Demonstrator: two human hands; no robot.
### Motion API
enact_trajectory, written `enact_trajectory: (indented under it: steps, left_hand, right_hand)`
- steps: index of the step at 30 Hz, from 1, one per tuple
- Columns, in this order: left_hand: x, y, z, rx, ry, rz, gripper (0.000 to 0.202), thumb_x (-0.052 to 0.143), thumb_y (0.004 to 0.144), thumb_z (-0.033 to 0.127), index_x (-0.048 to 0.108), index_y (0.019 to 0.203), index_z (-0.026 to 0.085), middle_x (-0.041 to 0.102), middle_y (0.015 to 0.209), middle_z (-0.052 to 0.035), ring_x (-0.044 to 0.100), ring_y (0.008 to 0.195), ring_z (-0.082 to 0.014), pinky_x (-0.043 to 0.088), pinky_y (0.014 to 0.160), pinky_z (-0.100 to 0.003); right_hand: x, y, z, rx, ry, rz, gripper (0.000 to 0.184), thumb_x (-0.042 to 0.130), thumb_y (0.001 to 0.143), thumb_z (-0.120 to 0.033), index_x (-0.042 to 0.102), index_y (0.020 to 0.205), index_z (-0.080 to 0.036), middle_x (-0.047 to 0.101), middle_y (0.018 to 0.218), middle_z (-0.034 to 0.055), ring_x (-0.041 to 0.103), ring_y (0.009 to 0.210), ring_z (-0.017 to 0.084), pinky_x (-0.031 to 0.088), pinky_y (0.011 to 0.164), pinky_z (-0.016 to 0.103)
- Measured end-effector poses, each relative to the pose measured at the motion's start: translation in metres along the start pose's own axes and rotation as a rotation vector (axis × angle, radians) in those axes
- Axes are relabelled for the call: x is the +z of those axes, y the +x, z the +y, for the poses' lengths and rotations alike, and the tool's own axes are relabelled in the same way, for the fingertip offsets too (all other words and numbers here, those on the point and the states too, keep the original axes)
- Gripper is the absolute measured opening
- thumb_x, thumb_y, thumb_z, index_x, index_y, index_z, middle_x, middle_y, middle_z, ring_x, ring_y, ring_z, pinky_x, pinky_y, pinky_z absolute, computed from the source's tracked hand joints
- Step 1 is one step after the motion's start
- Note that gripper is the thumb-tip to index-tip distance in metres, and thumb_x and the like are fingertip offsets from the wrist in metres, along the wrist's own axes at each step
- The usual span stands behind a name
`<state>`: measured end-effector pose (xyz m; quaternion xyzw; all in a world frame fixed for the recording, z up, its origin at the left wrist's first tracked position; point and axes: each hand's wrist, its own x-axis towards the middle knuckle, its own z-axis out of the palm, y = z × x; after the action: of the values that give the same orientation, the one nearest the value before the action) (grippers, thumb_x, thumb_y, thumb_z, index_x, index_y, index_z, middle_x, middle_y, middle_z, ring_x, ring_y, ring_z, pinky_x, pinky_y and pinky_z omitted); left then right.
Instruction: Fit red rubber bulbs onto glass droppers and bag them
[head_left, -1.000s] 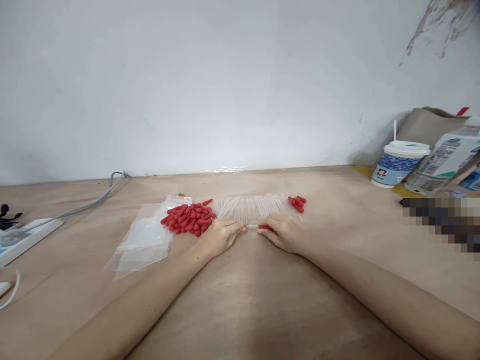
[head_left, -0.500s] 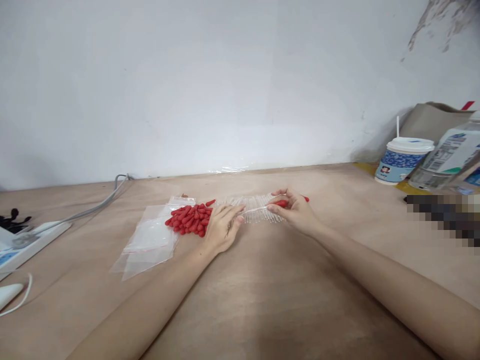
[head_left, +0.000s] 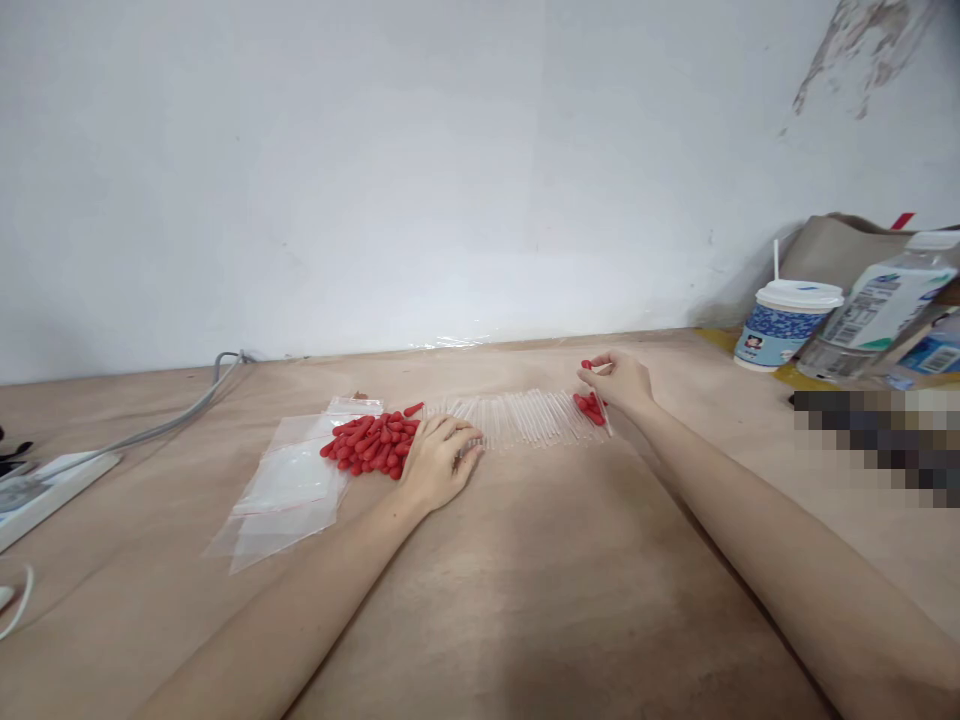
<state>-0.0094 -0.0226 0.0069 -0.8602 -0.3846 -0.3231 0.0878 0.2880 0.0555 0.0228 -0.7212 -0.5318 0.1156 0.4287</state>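
My right hand is closed in a pinch on a glass dropper, whose red rubber bulb shows at the fingertips. Its clear tube seems to point down toward the table. Just below lies a small group of red-bulbed droppers. A row of clear glass tubes stretches between the two hands. My left hand rests at the row's left end, thumb apart from the loosely bent fingers, with nothing visible in it. Beside it is a heap of red rubber bulbs; the hand hides part of the tubes.
Clear zip bags lie left of the bulbs, partly under them. A power strip with a grey cable is at far left. At the right stand a lidded paper cup and a plastic bottle, close to the wall.
My right hand has moved right and away from the row, carrying the dropper, uncovering the small group of red bulbs. My left hand stays by the tubes. The view has shifted slightly.
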Motion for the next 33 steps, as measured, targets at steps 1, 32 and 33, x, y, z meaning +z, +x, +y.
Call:
enact_trajectory:
  steps: [1,32,33]
  left_hand:
    - [0.000,0.000,0.000,0.002,0.000,-0.007,0.016,0.052,0.083,0.025,0.064,0.092,0.019,0.063,0.092,-0.0059,0.051,0.091,-0.0217,0.039,0.084,-0.040]
    - [-0.012,0.019,-0.008,-0.289,0.323,0.066,0.010,0.058,0.075,0.028,0.062,0.079,0.020,0.059,0.091,-0.0080,0.050,0.090,-0.0272,0.038,0.078,-0.041]
    - [-0.012,0.023,-0.011,-0.315,0.332,0.044,0.011,0.059,0.074,0.029,0.063,0.078,0.020,0.059,0.091,-0.0083,0.050,0.091,-0.0277,0.038,0.078,-0.042]
  right_hand:
    - [-0.001,0.002,0.005,0.007,-0.019,0.012,0.028,0.064,0.063,-0.038,0.061,0.083,-0.019,0.065,0.072,0.0031,0.061,0.069,0.018,0.042,0.065,0.030]
    - [-0.005,0.002,0.028,0.026,-0.048,-0.169,0.016,0.066,0.058,-0.031,0.063,0.050,-0.017,0.060,0.051,0.0037,0.055,0.055,0.016,0.039,0.050,0.025]
    - [-0.005,0.002,0.029,0.039,-0.022,-0.161,0.015,0.065,0.059,-0.031,0.064,0.053,-0.017,0.060,0.051,0.0035,0.055,0.053,0.016,0.038,0.049,0.025]
